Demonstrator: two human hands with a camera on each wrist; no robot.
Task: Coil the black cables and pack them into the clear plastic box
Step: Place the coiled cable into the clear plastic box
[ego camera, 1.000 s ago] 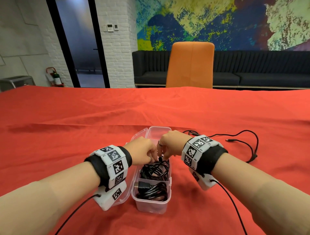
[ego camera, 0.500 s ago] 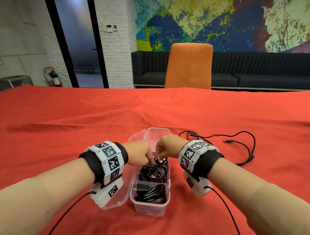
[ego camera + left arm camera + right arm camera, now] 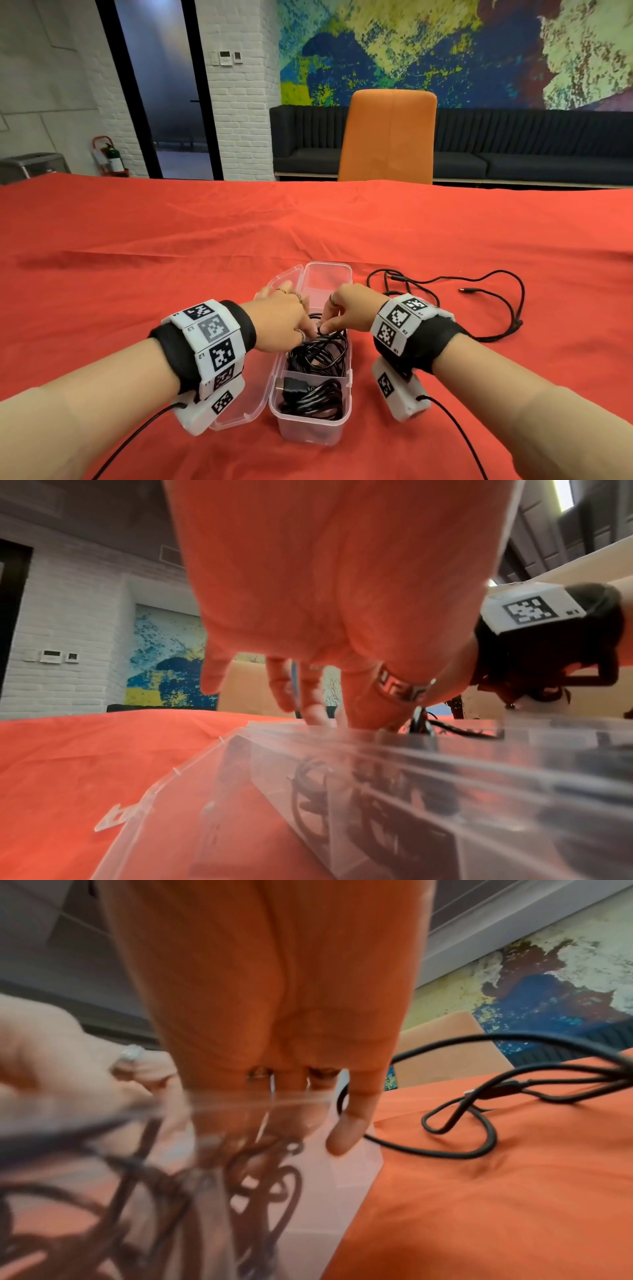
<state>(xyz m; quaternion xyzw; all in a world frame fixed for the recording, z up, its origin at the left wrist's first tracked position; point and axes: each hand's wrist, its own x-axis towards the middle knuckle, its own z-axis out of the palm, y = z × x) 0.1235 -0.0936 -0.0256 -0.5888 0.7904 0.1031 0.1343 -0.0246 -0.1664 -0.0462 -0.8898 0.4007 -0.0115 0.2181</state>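
Red tablecloth (image 3: 137, 240): both hands shifted nearer, pressing coiled cable (image 3: 318, 353) into box (image 3: 310, 430).

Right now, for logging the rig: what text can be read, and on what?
"L3": white tagged band on left wrist
"L2": same band
"R2": white tagged band on right wrist
"R1": same band
Raised mark on clear plastic box lid: unreadable.
White wall control panels: too small.
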